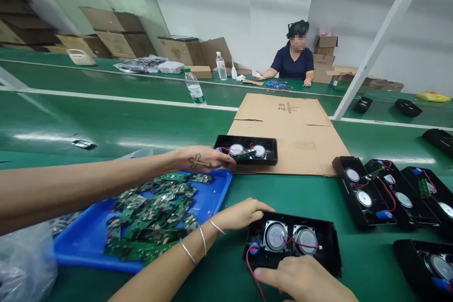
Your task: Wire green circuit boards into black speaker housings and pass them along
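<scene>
A black speaker housing [290,264] lies open side up in front of me, with two round speakers [275,236] inside. A blue cylindrical battery [254,247] with a red wire [249,266] sits at its left end. My left hand [244,213], bracelets on the wrist, is closed on the housing's upper left corner. Over the near edge lies my right hand [300,279], one finger stretched out beside the red wire; its other fingers are partly hidden. From the left, another person's tattooed hand [212,156] holds a second speaker housing [265,156] containing a green circuit board.
A blue tray [85,245] heaped with green circuit boards [152,217] stands left. Several open speaker housings [364,198] lie right. Flat cardboard [290,127] covers the table beyond. A bottle [194,88] stands behind; a co-worker [293,63] sits at the far table.
</scene>
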Tool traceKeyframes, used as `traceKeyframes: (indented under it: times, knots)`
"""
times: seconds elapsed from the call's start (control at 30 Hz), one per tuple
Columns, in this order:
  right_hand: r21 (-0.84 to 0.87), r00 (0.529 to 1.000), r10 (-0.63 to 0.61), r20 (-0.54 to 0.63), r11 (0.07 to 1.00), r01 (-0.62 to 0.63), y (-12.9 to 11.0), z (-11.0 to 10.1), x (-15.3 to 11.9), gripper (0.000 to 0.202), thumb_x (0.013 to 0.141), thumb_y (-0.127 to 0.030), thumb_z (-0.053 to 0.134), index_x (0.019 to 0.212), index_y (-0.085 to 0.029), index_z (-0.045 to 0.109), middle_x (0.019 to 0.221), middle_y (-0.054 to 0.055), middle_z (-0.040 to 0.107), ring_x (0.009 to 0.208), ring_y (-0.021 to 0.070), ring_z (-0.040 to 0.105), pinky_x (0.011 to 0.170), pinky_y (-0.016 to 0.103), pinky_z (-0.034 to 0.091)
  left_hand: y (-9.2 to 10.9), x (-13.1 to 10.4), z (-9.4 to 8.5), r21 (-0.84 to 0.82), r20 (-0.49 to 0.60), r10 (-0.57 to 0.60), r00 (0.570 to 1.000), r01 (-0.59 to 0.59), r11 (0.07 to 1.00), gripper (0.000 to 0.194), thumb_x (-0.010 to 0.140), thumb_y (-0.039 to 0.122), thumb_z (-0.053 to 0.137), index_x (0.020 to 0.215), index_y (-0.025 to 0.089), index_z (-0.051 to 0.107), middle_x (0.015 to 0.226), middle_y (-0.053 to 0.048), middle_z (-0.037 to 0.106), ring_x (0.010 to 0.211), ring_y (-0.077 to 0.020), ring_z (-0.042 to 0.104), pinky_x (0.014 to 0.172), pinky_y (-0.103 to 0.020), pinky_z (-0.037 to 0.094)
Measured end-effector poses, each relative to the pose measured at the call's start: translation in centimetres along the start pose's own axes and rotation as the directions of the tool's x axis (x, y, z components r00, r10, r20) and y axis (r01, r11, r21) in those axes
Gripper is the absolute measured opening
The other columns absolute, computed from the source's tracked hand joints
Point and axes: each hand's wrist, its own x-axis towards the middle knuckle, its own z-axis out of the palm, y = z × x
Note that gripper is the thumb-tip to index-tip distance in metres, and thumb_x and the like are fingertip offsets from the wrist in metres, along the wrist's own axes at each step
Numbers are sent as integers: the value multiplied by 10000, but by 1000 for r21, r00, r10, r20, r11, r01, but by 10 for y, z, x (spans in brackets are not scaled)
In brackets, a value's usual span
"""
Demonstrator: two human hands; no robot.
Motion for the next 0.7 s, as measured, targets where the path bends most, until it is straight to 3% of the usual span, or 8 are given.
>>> traceKeyframes:
  times: [0.07,0.17,0.37,0.43,0.5,0.57,0.63,0.7]
  knots:
    - [-57,997,-78,-4,995,78,0,12,7,484,877,-347,512,1330,-286,355,834,2,643,733,157,599,532,223,373,-2,-5,7,-23,-92,-72,993,70,997,313,737,178,486,915,239,735,1011,-17,729,993,-239,636,904,-282,438]
    - [-60,994,-113,-5,992,113,2,19,16,308,925,-338,425,1230,-307,462,802,-24,637,742,133,592,538,221,358,-8,-14,18,-93,-235,-178,955,161,983,301,759,299,498,950,197,709,1059,-71,705,1049,-279,596,958,-347,400]
    - [26,990,-120,73,993,118,-5,-2,23,207,891,-255,491,1070,-233,593,872,10,668,803,132,608,659,204,434,-21,-34,25,-351,-243,-328,913,232,907,448,783,416,439,1116,157,588,1180,-102,631,1079,-252,575,852,-347,497]
    - [109,998,-53,24,993,50,-9,-17,19,234,866,-192,494,1077,-221,591,903,17,671,832,133,612,728,203,454,-25,-41,23,-422,-221,-372,902,255,870,467,782,432,431,1131,149,560,1196,-115,612,1096,-247,566,815,-335,520]
    - [206,991,92,-101,976,-69,-5,-34,14,281,858,-162,466,1112,-222,567,942,26,660,857,133,608,771,217,470,-29,-49,19,-468,-194,-408,892,281,838,457,763,452,463,1095,155,566,1166,-119,623,1079,-247,580,805,-333,525]
    - [249,933,249,-261,951,-184,10,-51,13,299,867,-165,430,1140,-221,539,999,49,634,919,148,593,817,262,479,-31,-56,17,-491,-178,-439,881,308,815,456,733,470,501,1060,158,569,1134,-128,635,1045,-253,600,806,-339,523]
    - [186,865,331,-376,942,-280,34,-66,19,340,856,-185,453,1192,-210,495,1124,88,585,1057,189,545,908,353,455,-31,-61,15,-498,-177,-469,865,333,801,471,711,490,515,1043,160,563,1107,-138,644,1018,-263,612,801,-350,519]
    - [47,849,370,-376,923,-382,63,-75,30,506,794,-219,562,1280,-196,422,1308,128,468,1239,254,411,1020,463,356,-29,-64,13,-497,-186,-493,850,352,793,489,696,510,518,1039,165,555,1088,-140,649,999,-272,617,793,-360,516]
